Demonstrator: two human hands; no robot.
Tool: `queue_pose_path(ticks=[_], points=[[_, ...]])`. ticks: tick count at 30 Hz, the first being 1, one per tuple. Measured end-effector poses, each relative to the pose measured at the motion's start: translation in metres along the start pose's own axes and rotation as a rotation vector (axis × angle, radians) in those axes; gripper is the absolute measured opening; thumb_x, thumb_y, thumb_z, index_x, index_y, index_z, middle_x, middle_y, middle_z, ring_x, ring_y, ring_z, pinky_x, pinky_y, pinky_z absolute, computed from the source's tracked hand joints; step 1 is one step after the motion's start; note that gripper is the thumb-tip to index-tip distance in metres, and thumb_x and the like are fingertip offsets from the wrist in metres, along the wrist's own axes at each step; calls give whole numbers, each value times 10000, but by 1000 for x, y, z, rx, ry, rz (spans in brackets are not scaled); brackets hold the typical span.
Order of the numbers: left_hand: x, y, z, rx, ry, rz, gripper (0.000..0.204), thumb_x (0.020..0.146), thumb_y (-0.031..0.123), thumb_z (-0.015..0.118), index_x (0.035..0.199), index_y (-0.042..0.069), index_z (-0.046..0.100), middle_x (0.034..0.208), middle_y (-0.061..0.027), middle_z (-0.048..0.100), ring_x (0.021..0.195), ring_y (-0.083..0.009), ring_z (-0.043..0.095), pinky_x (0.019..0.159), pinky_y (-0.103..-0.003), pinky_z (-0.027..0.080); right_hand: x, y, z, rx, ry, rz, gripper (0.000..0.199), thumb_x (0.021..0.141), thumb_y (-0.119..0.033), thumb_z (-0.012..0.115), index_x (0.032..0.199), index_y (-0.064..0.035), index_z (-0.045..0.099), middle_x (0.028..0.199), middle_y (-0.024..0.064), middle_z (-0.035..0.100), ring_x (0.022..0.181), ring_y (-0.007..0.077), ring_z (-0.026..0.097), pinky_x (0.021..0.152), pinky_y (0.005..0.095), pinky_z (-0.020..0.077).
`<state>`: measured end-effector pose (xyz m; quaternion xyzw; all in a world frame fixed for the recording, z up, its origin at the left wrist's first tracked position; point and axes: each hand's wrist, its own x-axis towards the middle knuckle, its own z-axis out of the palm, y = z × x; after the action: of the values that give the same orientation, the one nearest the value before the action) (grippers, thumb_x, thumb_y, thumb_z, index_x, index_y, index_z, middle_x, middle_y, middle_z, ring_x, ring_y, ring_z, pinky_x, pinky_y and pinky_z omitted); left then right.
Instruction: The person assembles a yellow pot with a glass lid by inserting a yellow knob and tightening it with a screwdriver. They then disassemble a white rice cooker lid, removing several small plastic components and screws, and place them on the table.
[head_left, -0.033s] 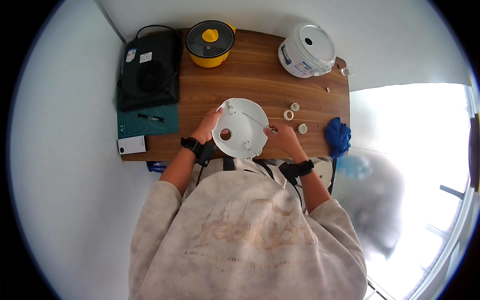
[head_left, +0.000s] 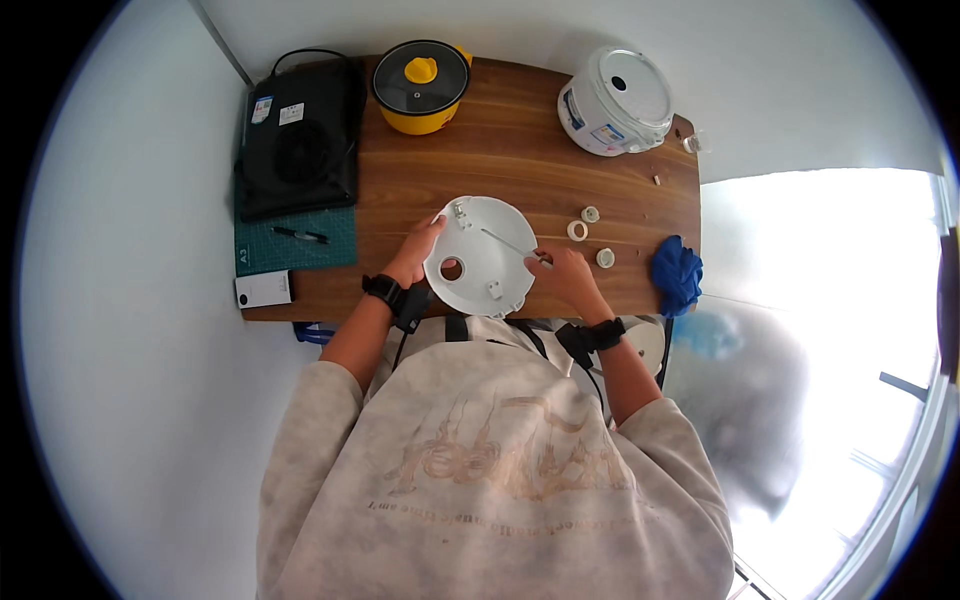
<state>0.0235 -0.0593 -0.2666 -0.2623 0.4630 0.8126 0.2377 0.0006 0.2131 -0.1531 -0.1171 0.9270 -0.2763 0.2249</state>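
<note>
A round white plastic lid (head_left: 480, 262) with a hole and small fittings lies near the front edge of the wooden table (head_left: 500, 150). My left hand (head_left: 415, 255) grips the lid's left rim. My right hand (head_left: 565, 275) holds a thin screwdriver (head_left: 510, 243) whose shaft lies across the lid, with the tip toward its upper middle. Both wrists wear black bands.
Three small white ring parts (head_left: 590, 232) lie right of the lid, with a blue cloth (head_left: 677, 275) at the table's right edge. At the back stand a yellow pot (head_left: 421, 85), a white rice cooker (head_left: 615, 100) and a black cooktop (head_left: 300, 145). A green cutting mat (head_left: 295, 250) with a pen lies at the left.
</note>
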Motion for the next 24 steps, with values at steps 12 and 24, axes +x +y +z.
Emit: queue_pose_path(ticks=[12, 24], points=[[16, -16, 1, 44, 149, 19, 420, 892, 215, 715, 1284, 102, 614, 1091, -38, 675, 935, -158, 642, 591, -340, 566, 36, 1, 9, -56, -18, -77, 283, 840, -253, 672, 1042, -57, 645, 822, 182, 700, 825, 404, 667, 734, 496, 523], [20, -27, 1, 146, 162, 174, 377, 863, 152, 744, 1207, 32, 650, 999, -38, 687, 789, -117, 649, 519, -274, 527, 43, -10, 5, -111, -108, -162, 275, 877, -241, 659, 1117, -110, 696, 835, 199, 699, 823, 401, 670, 741, 488, 535]])
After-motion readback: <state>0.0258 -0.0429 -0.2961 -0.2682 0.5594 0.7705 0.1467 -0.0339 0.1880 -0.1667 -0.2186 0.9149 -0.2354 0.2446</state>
